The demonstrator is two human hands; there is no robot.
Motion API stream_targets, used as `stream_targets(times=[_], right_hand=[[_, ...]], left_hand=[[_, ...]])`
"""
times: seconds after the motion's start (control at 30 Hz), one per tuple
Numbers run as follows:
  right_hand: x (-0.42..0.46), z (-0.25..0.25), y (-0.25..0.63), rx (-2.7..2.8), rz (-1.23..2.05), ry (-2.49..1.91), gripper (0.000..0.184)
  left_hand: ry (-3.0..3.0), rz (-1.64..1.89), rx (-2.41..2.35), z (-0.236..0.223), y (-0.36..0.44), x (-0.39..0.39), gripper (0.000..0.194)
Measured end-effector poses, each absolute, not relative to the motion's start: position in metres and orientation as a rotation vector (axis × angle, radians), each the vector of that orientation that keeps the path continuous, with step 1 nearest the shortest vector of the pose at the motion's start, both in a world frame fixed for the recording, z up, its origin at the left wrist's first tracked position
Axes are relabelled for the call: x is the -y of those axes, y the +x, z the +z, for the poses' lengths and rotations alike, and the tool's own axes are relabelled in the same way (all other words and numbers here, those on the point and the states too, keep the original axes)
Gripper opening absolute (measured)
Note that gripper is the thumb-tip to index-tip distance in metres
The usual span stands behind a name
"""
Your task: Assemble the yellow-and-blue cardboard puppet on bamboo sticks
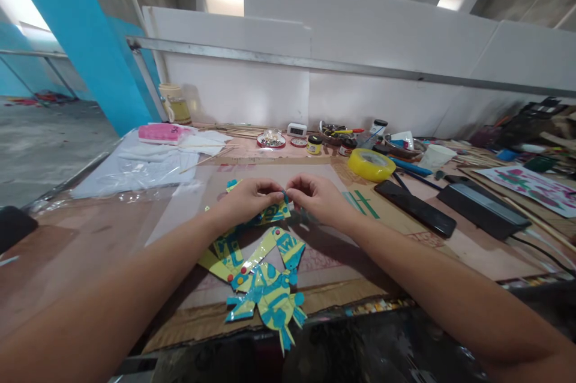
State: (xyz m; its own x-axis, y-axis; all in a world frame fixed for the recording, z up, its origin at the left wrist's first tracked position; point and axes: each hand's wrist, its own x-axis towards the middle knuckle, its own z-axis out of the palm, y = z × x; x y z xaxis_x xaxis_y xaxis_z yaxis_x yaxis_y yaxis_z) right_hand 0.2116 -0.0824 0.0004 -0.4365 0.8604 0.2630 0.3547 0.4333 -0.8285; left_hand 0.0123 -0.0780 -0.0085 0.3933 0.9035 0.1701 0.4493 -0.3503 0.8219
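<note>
A flat jointed figure point(272, 296) in yellow and blue lies near the table's front edge, its cut-out parts linked by small red and orange round fasteners. Above it, my left hand point(245, 203) is closed with thumb and finger pinched over another yellow-and-blue cut-out piece point(279, 211). My right hand point(317, 200) is pinched right beside the left fingertips. Something tiny and bluish shows between the two pinches, too small to name. My left hand and wrist partly cover the cut-out pieces beneath them.
Cardboard point(405, 233) covers the work area. To the right are a yellow tape roll point(371, 165), a black phone point(414, 208) and a dark box-like device point(483, 209) with a cable. Farther back stand a small clock point(297, 129), a bead dish point(270, 140) and a yellow jar point(314, 144).
</note>
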Motion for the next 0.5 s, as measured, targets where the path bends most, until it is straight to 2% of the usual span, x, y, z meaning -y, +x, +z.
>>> stream_targets(times=[0.5], right_hand=[[0.0889, -0.0013, 0.2094, 1.935, 0.798, -0.937, 0.008]], left_hand=[[1.955, 0.915, -1.037, -0.0082, 0.0155, 0.0814, 0.037]])
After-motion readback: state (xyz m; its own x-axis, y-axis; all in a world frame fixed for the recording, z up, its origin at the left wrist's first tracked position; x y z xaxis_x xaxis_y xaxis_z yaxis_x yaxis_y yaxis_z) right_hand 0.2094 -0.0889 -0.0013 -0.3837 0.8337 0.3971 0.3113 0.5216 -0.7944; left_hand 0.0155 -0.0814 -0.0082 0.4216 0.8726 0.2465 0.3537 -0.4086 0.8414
